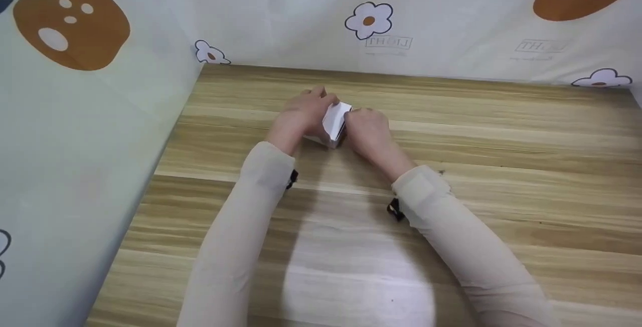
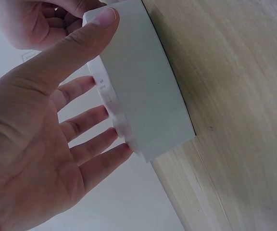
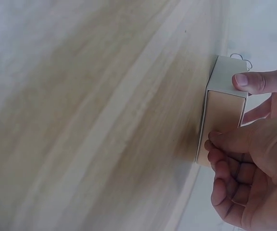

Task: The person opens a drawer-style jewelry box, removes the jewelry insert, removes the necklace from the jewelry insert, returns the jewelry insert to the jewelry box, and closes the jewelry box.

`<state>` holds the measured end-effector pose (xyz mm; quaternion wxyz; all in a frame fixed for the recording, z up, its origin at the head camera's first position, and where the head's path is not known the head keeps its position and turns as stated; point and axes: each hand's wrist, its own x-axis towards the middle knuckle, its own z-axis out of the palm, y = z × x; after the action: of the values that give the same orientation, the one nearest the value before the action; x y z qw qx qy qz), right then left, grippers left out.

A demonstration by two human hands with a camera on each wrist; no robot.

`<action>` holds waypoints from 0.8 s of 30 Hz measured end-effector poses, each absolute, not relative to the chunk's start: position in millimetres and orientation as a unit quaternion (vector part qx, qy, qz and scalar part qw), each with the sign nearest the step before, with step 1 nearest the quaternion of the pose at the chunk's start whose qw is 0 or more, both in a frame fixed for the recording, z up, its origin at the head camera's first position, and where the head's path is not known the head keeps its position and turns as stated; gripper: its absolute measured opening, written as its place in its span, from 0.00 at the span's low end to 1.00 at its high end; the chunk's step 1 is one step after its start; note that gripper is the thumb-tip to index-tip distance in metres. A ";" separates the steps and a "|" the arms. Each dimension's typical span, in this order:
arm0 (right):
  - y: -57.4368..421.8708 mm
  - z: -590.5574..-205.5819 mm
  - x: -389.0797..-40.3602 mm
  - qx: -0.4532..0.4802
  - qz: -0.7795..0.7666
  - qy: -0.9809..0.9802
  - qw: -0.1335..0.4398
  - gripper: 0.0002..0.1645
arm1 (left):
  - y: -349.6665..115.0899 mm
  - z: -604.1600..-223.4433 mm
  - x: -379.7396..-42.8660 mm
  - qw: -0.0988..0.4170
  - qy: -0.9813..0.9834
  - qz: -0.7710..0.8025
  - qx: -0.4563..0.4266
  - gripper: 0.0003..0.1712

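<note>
A small white box (image 1: 337, 120) lies on the wooden table in the head view. My left hand (image 1: 307, 111) holds it from the left, thumb on one long side and fingertips along the top, as the left wrist view shows on the box (image 2: 141, 77). At the box's right end is my right hand (image 1: 368, 129), its fingers curled. The right wrist view shows a brown end panel (image 3: 223, 113) framed by white walls. There the right hand (image 3: 254, 178) has thumb and forefinger tips together at the panel's edge; what they pinch is hidden.
The wooden table (image 1: 501, 166) stretches out around the hands. Behind it and along the left hangs a pale cloth (image 1: 281, 16) with flower and fruit prints. Dark straps (image 1: 396, 210) show at the sleeve cuffs.
</note>
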<state>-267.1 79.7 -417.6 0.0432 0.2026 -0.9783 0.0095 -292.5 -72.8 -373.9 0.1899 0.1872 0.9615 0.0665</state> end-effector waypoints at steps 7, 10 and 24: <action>81.8 -419.5 -265.7 0.202 0.011 -0.978 0.047 0.09 | -74.6 -374.1 -291.9 0.195 0.961 0.065 0.182 0.52; 83.3 -420.1 -265.5 0.204 0.009 -0.978 0.049 0.09 | -74.7 -374.1 -291.8 0.196 0.962 0.068 0.180 0.53; 88.2 -416.8 -263.2 0.204 0.003 -0.978 0.036 0.09 | -73.1 -373.9 -293.0 0.196 0.961 0.073 0.182 0.52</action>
<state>-263.2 88.2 -416.8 0.0362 0.2041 -0.9783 0.0027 -293.0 -73.1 -373.9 0.1963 0.1820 0.9607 0.0730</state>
